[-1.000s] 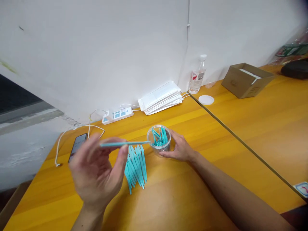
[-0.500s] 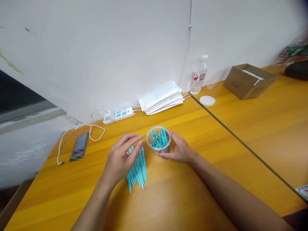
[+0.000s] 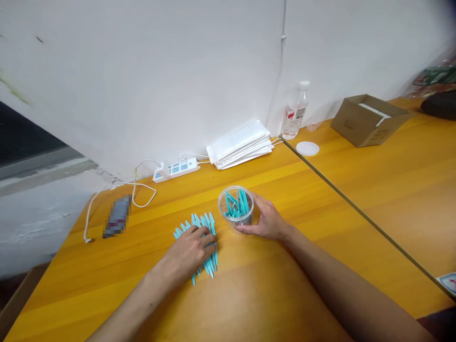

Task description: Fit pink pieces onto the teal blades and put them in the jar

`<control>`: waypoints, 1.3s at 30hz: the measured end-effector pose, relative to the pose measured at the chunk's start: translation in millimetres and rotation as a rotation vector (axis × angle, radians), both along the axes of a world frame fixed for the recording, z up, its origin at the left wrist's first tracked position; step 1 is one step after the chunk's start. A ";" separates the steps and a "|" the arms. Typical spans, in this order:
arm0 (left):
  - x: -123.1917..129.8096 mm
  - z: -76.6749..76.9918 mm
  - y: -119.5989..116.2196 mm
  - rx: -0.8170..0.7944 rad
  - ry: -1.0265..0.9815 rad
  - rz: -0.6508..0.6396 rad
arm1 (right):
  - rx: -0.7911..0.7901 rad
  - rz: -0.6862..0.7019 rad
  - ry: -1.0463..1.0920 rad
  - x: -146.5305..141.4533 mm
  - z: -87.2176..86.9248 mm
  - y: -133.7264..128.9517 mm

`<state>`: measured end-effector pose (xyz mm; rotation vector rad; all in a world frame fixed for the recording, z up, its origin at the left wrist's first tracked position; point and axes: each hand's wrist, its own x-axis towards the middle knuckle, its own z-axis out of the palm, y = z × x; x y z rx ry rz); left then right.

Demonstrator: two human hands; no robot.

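Observation:
My right hand (image 3: pixel 265 219) wraps around a clear round plastic tub (image 3: pixel 225 220) that stands on the table. Inside the tub is a bunch of slim turquoise plastic sticks (image 3: pixel 242 202), some upright and some leaning. To its left, a fanned-out row of the same flat, pointed turquoise sticks (image 3: pixel 212 221) lies on the wood. My left hand (image 3: pixel 195 247) rests on this row with its fingers bent down and drawn in on the sticks. The palm and fingers hide the middle of the row, so which stick the fingertips pinch cannot be seen.
A white power strip (image 3: pixel 175 169) and a stack of white packets (image 3: pixel 239 145) lie along the wall. Further right are a water bottle (image 3: pixel 294 116), a round white lid (image 3: pixel 307 148) and an open cardboard box (image 3: pixel 356 123). A blurred-out phone-like object (image 3: pixel 117 216) lies by a white cable (image 3: pixel 90 213).
My left hand has come down from beside the tub's rim onto the row of turquoise sticks, its fingers curling in. My right hand stays around the tub.

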<state>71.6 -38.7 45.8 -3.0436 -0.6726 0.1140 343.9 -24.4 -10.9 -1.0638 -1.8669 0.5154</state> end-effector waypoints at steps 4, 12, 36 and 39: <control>-7.3 18.9 -4.6 0.043 -0.166 -0.075 | 0.019 0.014 0.015 0.5 0.2 0.2; 50.9 55.2 -3.8 0.128 -1.375 0.563 | 0.008 0.033 0.025 0.1 -3.1 1.2; -23.9 -0.3 -15.2 -0.087 -0.041 0.194 | 0.011 0.044 0.032 -0.6 -4.6 1.4; -27.7 -1.3 -18.7 -0.010 -0.036 0.124 | 0.011 0.043 0.037 -1.0 -4.1 1.2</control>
